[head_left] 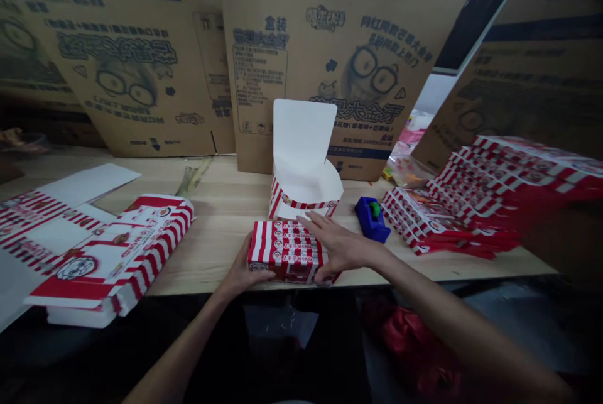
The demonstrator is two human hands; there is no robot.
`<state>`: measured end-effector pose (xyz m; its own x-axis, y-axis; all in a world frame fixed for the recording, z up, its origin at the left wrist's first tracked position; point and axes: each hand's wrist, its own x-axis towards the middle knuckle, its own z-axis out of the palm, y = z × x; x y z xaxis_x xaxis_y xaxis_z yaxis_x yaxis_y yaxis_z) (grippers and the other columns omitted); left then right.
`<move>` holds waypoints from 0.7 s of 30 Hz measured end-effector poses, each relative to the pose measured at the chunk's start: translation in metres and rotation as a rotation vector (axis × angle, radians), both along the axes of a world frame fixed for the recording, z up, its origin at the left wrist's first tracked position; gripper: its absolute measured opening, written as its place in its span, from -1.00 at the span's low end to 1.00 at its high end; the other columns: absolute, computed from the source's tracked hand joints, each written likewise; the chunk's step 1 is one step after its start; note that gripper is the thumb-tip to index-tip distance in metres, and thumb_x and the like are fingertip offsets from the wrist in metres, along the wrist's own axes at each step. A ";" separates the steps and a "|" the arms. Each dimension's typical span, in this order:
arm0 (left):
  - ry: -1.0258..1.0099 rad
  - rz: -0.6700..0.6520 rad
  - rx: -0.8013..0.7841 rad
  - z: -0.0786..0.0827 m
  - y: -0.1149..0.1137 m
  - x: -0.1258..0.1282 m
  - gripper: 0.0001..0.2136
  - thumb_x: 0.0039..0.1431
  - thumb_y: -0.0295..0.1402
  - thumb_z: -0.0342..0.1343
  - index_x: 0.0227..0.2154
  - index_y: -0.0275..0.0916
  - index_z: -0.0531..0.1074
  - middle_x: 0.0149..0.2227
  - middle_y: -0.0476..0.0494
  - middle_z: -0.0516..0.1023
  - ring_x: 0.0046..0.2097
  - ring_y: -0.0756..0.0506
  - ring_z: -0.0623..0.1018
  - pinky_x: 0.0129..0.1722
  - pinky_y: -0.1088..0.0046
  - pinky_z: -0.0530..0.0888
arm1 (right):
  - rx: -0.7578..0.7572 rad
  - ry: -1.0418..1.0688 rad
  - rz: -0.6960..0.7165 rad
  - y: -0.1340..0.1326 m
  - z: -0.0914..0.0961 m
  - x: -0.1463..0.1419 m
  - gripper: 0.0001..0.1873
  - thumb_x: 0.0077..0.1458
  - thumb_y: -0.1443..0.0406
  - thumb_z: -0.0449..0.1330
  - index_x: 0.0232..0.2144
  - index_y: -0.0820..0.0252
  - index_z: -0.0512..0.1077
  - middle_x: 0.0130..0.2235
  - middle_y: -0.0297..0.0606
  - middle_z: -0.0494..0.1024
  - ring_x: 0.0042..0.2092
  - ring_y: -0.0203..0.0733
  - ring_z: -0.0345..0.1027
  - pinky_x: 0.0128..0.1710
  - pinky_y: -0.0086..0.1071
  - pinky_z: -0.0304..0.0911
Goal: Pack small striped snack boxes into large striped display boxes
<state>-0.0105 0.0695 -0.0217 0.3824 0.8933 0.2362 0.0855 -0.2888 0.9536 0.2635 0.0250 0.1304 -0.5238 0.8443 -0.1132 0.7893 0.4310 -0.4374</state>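
A closed red-and-white striped carton lies at the front edge of the wooden table. My left hand grips its left side, thumb on the front face. My right hand lies over its right end, fingers stretched across the top and thumb at the front corner. Just behind it stands an open carton of the same print, white lid flap raised.
A blue tape dispenser sits right of the open carton. Flat striped carton blanks are stacked at left and fanned at right. Large printed cardboard boxes wall the back. A red bag lies below the table edge.
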 end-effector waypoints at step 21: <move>0.493 0.032 0.563 0.107 0.142 0.025 -0.34 -0.03 -0.53 0.00 0.23 -0.29 0.20 0.29 -0.35 0.16 0.32 -0.29 0.15 0.26 0.07 0.20 | 0.317 0.891 -0.241 0.082 0.086 0.035 0.14 -0.37 0.23 0.51 0.25 0.11 0.09 0.22 -0.13 0.27 0.21 0.09 0.19 0.23 -0.02 0.10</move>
<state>0.0146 0.2118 0.0849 0.5379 0.7006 0.4688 0.4812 -0.7118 0.5116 0.2982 0.1074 0.2162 -0.1168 0.8632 0.4912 0.3079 0.5017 -0.8084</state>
